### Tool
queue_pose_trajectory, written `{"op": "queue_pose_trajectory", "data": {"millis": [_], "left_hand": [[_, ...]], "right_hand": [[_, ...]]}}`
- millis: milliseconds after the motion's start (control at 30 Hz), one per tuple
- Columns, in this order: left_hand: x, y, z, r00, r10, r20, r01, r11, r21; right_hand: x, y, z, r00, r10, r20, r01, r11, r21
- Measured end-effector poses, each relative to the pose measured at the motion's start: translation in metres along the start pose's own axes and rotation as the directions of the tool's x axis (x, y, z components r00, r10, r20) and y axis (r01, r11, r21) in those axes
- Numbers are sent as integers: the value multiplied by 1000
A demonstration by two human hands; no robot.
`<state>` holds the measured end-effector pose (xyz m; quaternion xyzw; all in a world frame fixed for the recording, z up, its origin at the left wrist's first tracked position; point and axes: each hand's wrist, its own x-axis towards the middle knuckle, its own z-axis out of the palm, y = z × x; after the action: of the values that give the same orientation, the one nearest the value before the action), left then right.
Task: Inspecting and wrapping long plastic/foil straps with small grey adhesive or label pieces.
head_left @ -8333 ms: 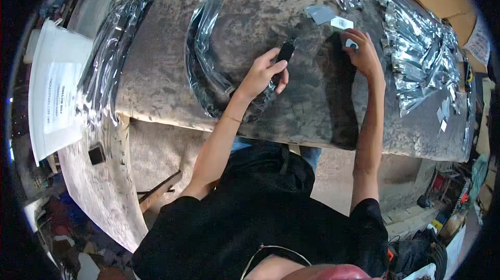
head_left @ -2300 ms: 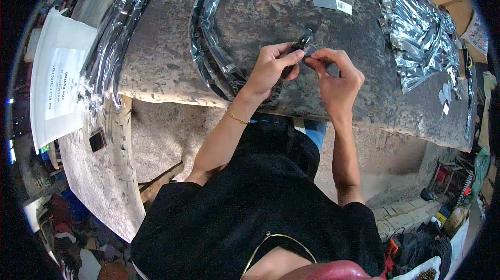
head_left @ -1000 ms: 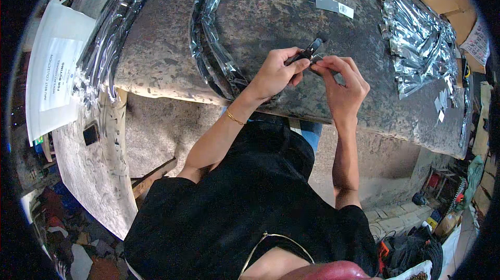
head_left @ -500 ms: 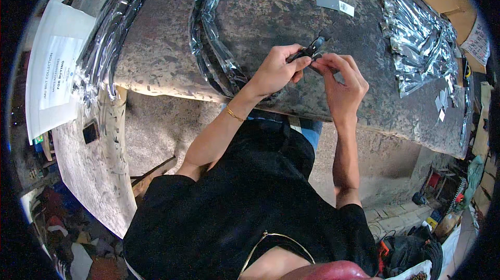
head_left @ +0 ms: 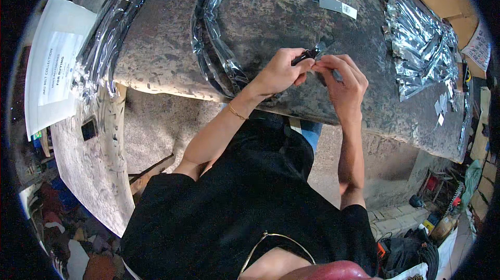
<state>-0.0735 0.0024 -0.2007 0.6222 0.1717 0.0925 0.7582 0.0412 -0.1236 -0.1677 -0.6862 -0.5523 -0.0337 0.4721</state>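
Both my hands are raised close together over the front part of the mottled table. My left hand [head_left: 281, 71] is closed on a short black piece with a shiny, see-through end [head_left: 316, 52], which looks like a belt's end in clear plastic. Against it, the fingertips of my right hand [head_left: 344, 79] are pinched together; what lies between them is too small and hidden to make out. A black belt in a clear plastic sleeve [head_left: 211, 35] curves across the table, its near part running behind my left wrist.
More sleeved black belts [head_left: 114, 32] lie at the left beside a white box [head_left: 57, 71]. A heap of shiny clear sleeves [head_left: 422, 40] covers the right side. Grey card tags [head_left: 330, 3] lie at the back, with small pale tags [head_left: 441, 105] near the right edge.
The black piece has turned slightly in my left hand, its shiny end tipping down to the right. My right fingers stay pinched beside it.
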Motion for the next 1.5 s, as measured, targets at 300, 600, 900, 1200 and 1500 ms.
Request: {"op": "queue_pose_trajectory", "data": {"millis": [300,600,900,1200,1500], "left_hand": [[10,8,-9,999,39,24,-34,983,-178],[1,16,-20,1000,13,-3,-13,962,-271],[-5,13,-21,991,3,131,23,981,-194],[-9,20,-21,974,-55,219,95,979,-178],[-10,23,-17,980,-39,194,72,984,-161]], "right_hand": [[7,-6,0,998,-43,-45,41,998,-54],[-3,33,-24,929,246,-276,-234,969,75],[-6,39,-2,721,427,545,-683,310,661],[21,38,8,666,604,437,-535,-20,845],[16,21,-16,661,748,57,-213,115,970]]}}
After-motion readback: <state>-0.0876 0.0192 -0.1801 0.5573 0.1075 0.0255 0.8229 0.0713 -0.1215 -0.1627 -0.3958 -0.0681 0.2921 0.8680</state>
